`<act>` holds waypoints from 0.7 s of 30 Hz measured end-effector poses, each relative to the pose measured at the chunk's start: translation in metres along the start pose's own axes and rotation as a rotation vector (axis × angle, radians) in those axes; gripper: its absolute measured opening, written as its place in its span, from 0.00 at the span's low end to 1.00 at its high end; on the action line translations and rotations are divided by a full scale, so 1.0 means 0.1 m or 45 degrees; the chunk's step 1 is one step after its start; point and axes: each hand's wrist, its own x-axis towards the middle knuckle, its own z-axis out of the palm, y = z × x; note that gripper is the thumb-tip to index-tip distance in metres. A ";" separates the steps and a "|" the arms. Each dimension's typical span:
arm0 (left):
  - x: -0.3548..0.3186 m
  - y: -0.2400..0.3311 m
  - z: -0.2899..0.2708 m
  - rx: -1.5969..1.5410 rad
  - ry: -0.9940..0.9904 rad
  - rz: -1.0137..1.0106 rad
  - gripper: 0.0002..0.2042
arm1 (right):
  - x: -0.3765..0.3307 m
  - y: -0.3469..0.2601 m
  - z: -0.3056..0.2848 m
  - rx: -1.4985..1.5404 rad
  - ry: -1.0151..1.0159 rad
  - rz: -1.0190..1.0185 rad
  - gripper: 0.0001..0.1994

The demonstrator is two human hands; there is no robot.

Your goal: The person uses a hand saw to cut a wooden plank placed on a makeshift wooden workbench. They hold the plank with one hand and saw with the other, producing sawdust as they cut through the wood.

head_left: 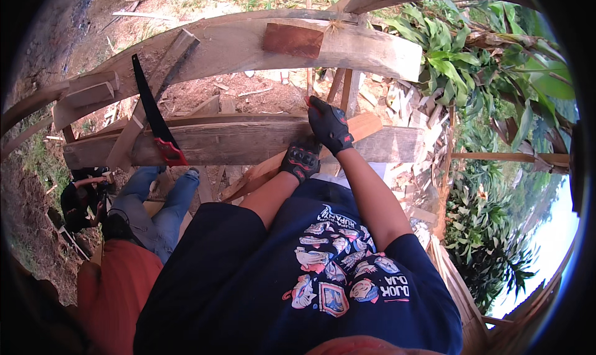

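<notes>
A light-brown wooden board (363, 127) lies slantwise across a long weathered plank (217, 143) in front of me. My left hand (301, 161), in a black glove with red marks, is closed on the board at the plank's near edge; its fingertips are partly hidden. Just beyond it, my right hand (329, 125), gloved the same way, is closed above the board. A small reddish tip shows by its fingers, but what it holds is too small to name. Left of my hands, a handsaw (152, 107) with a black blade and red handle rests across the plank.
Farther off runs a thick beam (230, 51) bearing a reddish-brown wood block (293, 40). Short wood offcuts (90, 94) sit at its left end. A person in a red shirt (121, 293) is close on my left. Wood scraps (406, 107) and leafy plants (453, 57) lie right.
</notes>
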 end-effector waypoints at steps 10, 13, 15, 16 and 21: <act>0.05 -0.05 0.20 -0.009 0.202 0.053 0.30 | -1.18 -0.20 -1.15 0.382 -0.016 0.454 0.22; 0.03 -0.07 0.30 -0.026 0.238 0.018 0.34 | -1.71 -0.09 -1.22 0.307 0.076 0.242 0.23; 0.04 -0.07 0.32 -0.003 0.289 0.055 0.34 | -2.02 -0.14 -1.30 0.269 0.123 0.280 0.24; 0.03 -0.07 0.30 -0.003 0.316 0.065 0.31 | -2.15 -0.21 -1.35 0.227 0.117 0.271 0.23; 0.00 -0.03 0.19 0.005 0.315 0.031 0.24 | -2.67 -0.45 -1.67 0.059 -0.036 0.149 0.24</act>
